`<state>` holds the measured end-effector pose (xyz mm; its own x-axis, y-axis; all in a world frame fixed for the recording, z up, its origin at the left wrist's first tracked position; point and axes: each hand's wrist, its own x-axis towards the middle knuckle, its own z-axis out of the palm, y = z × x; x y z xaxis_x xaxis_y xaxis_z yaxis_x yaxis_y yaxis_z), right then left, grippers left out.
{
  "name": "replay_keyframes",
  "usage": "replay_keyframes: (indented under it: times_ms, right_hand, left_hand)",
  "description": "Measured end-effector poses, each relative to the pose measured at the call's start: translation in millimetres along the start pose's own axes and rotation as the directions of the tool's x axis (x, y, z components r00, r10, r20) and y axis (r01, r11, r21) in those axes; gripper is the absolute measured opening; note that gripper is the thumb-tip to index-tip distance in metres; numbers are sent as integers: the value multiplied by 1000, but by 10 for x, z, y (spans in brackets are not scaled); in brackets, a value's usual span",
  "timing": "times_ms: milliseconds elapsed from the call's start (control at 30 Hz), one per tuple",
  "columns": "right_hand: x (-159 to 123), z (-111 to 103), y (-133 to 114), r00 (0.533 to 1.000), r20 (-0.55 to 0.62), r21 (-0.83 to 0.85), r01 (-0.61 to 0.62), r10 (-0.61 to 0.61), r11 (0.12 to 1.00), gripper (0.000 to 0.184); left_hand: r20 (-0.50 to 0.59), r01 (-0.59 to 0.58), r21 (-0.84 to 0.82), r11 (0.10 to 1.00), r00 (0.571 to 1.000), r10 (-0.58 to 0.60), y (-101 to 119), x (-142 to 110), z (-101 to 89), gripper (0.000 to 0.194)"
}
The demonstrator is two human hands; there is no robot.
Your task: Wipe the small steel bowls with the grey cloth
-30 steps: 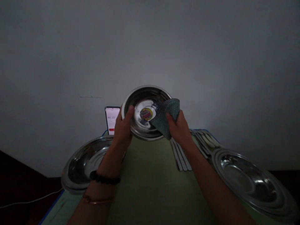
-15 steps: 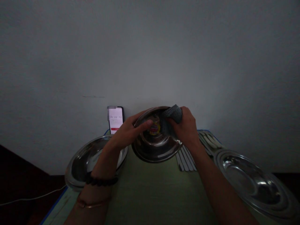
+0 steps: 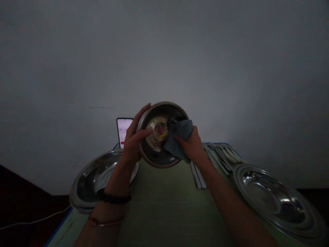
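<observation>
A shiny metal bowl is held up above the table, tilted so its inside faces me. A yellow and red round sticker marks the middle of its base. My left hand grips the bowl's left side, thumb inside and fingers behind the rim. Bunched in my right hand is a grey-blue cloth, pressed against the bowl's inner right side. Part of the right rim is hidden behind the cloth.
Metal basins stand at the left table edge, and metal dishes at the right. Several flat utensils lie behind my right arm. A lit phone leans on the wall. The table is green.
The bowl has risen, moved left and turned more toward me. My left hand has moved with it. The cloth in my right hand has gone lower along the bowl's inside.
</observation>
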<state>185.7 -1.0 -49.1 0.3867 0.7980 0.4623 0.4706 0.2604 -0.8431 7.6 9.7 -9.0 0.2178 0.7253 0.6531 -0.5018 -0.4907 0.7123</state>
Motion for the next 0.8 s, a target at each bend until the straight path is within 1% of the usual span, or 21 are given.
replay_keyframes:
  times_ms: [67,133,200,233,300,367,433,500,567,600,667,733,800]
  right_hand:
    - [3,-68,-68,997,-2,-93,78,-78,993,36]
    - [8,-135,-133,987,5,-163,157,-158,974,32]
    - [9,-182,-185,978,4,-178,206,-209,962,30]
    - [8,-194,-204,977,-5,-163,210,-214,964,30]
    - [9,-195,-217,979,-44,-106,191,-197,976,29]
    - [18,-166,-195,982,-90,-26,162,-163,987,28]
    - [32,-118,-144,984,-133,89,129,-116,988,26]
    - [38,-64,-82,991,-126,229,71,-42,971,26]
    - [26,-18,-33,996,-90,314,0,29,949,28]
    - [13,-3,-18,996,-73,314,-28,53,949,30]
    - [-15,6,-12,996,-51,243,-56,70,968,36]
    - [-33,-18,-28,999,-13,132,-42,44,990,41]
    - [-30,-67,-53,999,39,18,-4,3,1000,42]
  left_hand:
    - [68,121,-42,992,991,-118,58,5,-58,54]
    - [151,248,-48,968,959,-239,108,-8,-73,54]
    - [194,315,-33,949,933,-303,149,-32,-45,54]
    - [193,320,-26,947,931,-309,166,-44,-22,54]
    - [161,282,-25,959,948,-274,189,-59,23,51]
    - [110,183,-58,981,978,-176,188,-57,47,43]
    - [78,67,-81,994,995,-60,160,-39,46,41]
    - [85,0,-53,999,996,4,114,-15,35,50]
    - [97,-23,7,1000,995,22,70,4,31,67]
    - [95,-32,31,999,995,29,57,11,32,72]
    - [84,-35,64,997,996,30,54,17,31,72]
    - [89,-11,70,997,996,5,80,17,14,67]
    - [120,54,42,998,991,-59,115,13,-19,63]
